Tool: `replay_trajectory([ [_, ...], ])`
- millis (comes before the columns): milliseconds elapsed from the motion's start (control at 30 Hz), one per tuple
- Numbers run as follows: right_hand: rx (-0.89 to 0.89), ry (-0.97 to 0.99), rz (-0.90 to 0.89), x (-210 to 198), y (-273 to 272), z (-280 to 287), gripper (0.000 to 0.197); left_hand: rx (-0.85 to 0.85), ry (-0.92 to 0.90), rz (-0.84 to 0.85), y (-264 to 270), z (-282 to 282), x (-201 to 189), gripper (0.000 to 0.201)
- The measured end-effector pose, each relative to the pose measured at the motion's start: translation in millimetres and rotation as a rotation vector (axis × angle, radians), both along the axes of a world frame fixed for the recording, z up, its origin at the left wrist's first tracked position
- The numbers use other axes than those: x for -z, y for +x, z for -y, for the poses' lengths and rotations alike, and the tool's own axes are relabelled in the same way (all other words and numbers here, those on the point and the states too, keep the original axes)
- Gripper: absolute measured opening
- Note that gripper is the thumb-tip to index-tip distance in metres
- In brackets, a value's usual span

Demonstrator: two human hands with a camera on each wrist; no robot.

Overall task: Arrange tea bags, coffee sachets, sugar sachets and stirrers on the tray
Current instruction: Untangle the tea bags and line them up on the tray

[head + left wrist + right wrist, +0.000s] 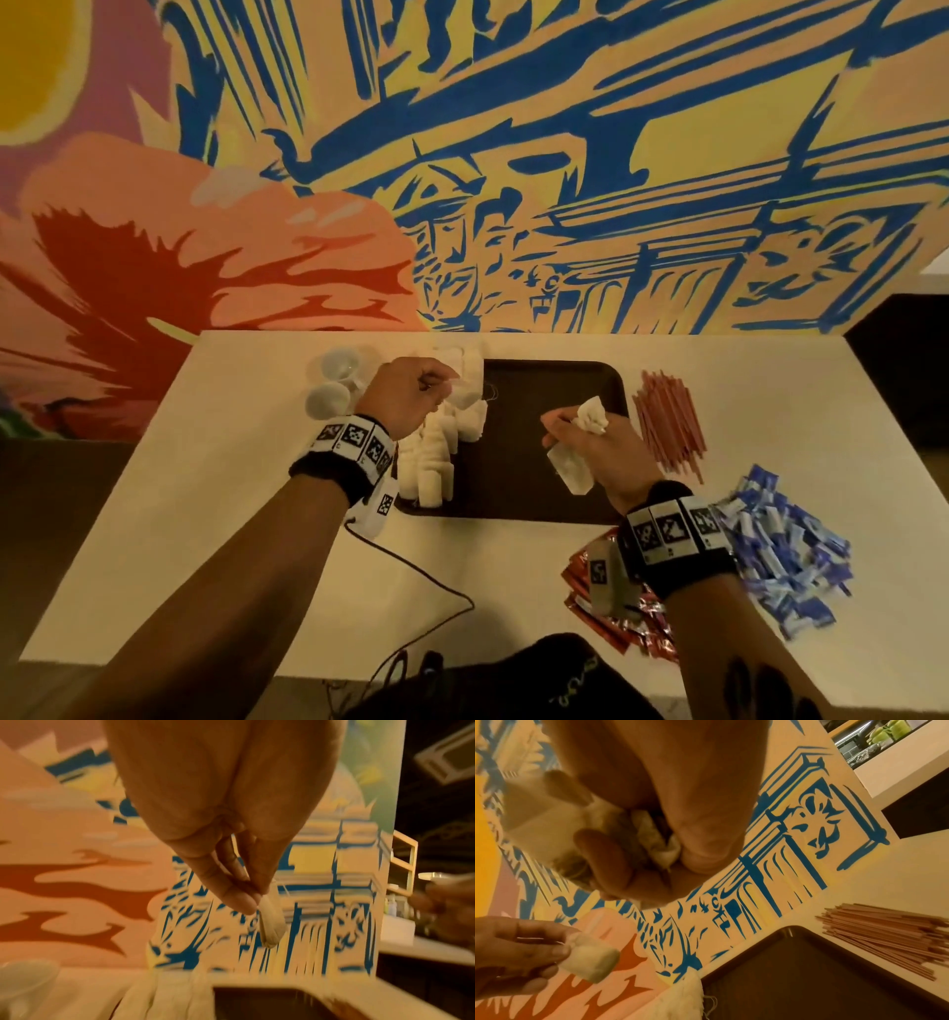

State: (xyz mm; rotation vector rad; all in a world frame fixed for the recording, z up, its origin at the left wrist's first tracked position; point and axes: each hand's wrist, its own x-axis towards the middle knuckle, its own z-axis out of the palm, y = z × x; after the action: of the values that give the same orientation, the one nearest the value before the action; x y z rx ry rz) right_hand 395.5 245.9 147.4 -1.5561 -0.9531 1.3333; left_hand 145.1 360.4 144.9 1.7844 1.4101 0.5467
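Observation:
A dark brown tray (518, 478) lies on the white table, with white tea bags (436, 462) standing in a row along its left edge. Above that row my left hand (411, 393) pinches one tea bag (271, 923) between thumb and fingertips; the same bag (590, 959) shows in the right wrist view. Over the tray's right half, my right hand (590, 442) grips a bunch of tea bags (590, 419), one hanging below the palm (570, 467). Reddish stirrers (667, 421) lie right of the tray. Blue sugar sachets (780, 550) and red coffee sachets (606, 611) lie at the front right.
Clear plastic cups (334, 380) lie left of the tray near the painted wall (513, 180). A black cable (421, 580) runs across the table's front. A dark bag (513, 683) sits at the near edge.

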Motion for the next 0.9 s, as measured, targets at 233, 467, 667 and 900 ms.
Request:
replay_trajectory([
  [233, 0.034, -0.166, 0.016, 28.2, -2.1, -12.3, 0.012, 0.121, -0.153, -0.27, 10.9, -28.0, 76.7, 0.017],
  [467, 0.102, -0.265, 0.012, 48.1, -6.1, -18.2, 0.017, 0.274, -0.219, -0.44, 28.7, -34.3, 128.4, 0.005],
  [667, 0.118, -0.289, 0.007, 53.7, -13.5, -19.7, 0.015, 0.216, -0.231, -0.446, 33.1, -54.6, 143.1, 0.019],
  [900, 0.095, -0.314, 0.007, 54.1, -14.0, -18.8, 0.017, 0.187, -0.203, -0.47, 32.7, -68.6, 145.4, 0.021],
])
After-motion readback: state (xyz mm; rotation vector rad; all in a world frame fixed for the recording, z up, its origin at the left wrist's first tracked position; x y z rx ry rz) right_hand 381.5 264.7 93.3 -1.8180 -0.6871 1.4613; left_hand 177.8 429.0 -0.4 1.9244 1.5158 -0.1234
